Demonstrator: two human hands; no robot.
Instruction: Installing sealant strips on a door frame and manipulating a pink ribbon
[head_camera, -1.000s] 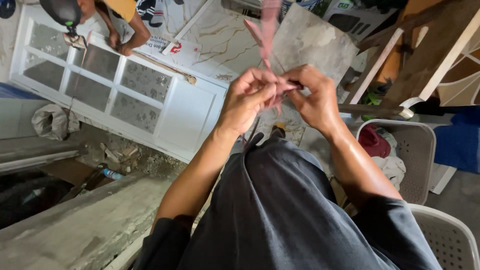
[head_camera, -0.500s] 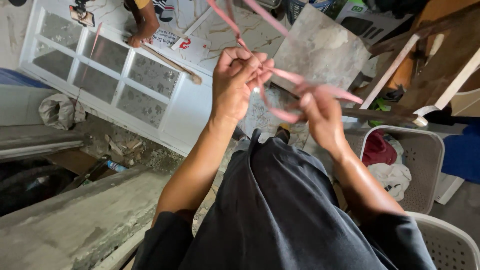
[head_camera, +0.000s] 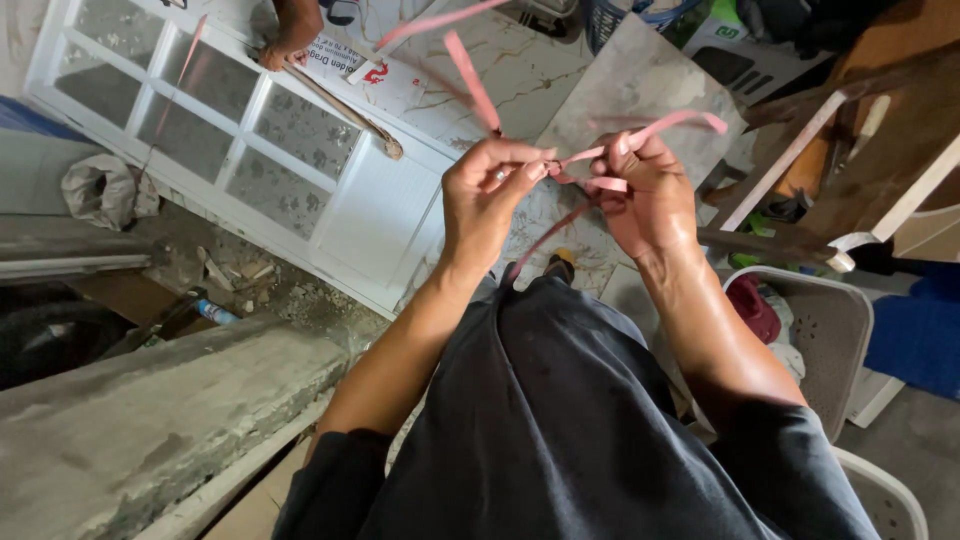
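Pink strips: thin, flat plastic bands (head_camera: 640, 133) held up in front of the person's chest, between the two hands; at least four loose ends show, though the exact count is hard to tell where they cross.
Strip ends: one (head_camera: 470, 75) rises up and left from the left hand, a blurred one (head_camera: 430, 22) lies higher toward the top edge, one runs right past the right hand, and one (head_camera: 545, 240) hangs down toward the dark shirt.
Hands: two, both the person's own, raised side by side and almost touching.
Left hand: left hand (head_camera: 490, 195) curled, thumb and forefinger pinched shut on the strips where they cross; a ring shows on one finger.
Right hand: right hand (head_camera: 650, 195) closed around the strips, fingers folded in, one band lying across the knuckles.
Arms: two bare forearms, bent at the elbow and coming up from the bottom of the view, meeting in a V.
Shirt: one dark grey shirt (head_camera: 560, 420) filling the lower middle.
White window frame: one (head_camera: 350, 215), lying flat on the ground to the left, with several frosted panes.
Another person: one hand (head_camera: 280, 50) resting at the top edge of the frame.
Chairs: two pale plastic chairs, one (head_camera: 835, 335) at the right with red cloth (head_camera: 752, 308) on its seat, one (head_camera: 890, 495) in the lower right corner.
Concrete ledge: one (head_camera: 150, 420), lower left.
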